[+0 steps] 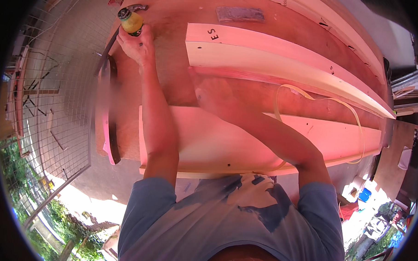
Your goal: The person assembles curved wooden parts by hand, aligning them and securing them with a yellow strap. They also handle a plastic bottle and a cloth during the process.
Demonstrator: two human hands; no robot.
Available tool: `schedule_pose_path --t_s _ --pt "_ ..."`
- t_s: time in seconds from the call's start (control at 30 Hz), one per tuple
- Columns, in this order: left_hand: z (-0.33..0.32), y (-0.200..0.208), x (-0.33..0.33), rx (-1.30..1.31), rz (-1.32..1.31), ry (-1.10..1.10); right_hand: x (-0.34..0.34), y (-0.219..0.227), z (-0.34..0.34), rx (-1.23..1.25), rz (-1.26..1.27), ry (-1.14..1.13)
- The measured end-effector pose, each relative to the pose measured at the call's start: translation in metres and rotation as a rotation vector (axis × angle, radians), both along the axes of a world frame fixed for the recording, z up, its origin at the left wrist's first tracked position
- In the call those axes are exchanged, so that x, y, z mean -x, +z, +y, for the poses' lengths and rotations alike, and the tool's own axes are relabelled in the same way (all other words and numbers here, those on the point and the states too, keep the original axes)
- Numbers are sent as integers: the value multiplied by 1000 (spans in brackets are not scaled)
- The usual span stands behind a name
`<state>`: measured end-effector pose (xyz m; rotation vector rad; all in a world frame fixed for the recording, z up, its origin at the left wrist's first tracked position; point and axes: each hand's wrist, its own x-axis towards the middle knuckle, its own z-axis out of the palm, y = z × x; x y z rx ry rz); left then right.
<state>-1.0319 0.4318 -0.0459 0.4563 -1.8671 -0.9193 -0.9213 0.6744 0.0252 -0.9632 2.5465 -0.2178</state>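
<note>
At the far left of the table, my left hand is wrapped round a small bottle with a dark cap and yellow body. My right hand is smeared by motion, close to the left end of a long pale board with dark markings. Its fingers cannot be made out, nor whether they touch the board. Nearest my body lies a second pale board, under my forearms. A thin pale yellow strip loops over it at the right.
More long boards lie at the far right of the reddish table. A small flat block sits at the back. Beside the bottle is a dark curved piece. Wire mesh stands left; stacked lengths lie right.
</note>
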Motion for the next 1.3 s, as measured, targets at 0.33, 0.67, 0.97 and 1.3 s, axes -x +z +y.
schedule_pose_path --t_s 0.33,0.67,0.97,1.3 --pt "6 8 -3 -46 -12 35 -13 -15 163 -286 23 -353" --pt "1 1 -1 21 31 -13 -4 -27 90 -183 -98 -478" --pt "2 3 -3 -15 15 8 -16 -23 -10 60 -25 -173" --pt "2 1 -2 4 61 -7 -9 16 53 -540 378 308"
